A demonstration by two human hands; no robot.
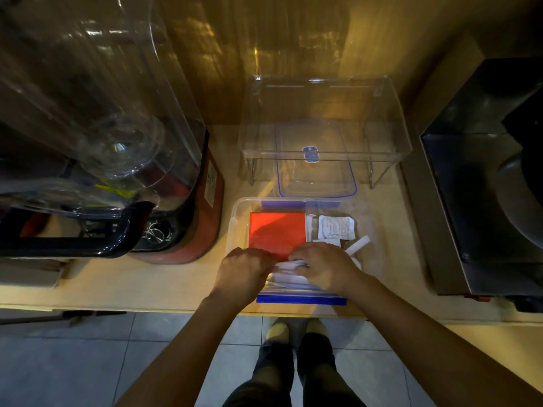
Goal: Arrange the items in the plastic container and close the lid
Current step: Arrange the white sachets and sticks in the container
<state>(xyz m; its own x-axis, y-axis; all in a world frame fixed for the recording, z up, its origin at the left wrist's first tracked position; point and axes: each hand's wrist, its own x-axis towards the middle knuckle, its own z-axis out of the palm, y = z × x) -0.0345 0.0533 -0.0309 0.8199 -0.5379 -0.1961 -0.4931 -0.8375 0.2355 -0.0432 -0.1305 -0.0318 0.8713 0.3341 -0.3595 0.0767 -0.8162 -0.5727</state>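
Our left hand (242, 270) and right hand (321, 267) reach into the plastic container (239, 218) on the worktop (176, 277), fingers closed on thin white packets (289, 264); these look light and floppy, best pinched at edges.

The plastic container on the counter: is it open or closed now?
Open. The plastic container has no cover on it; its lid lies apart behind it, under a clear stand.
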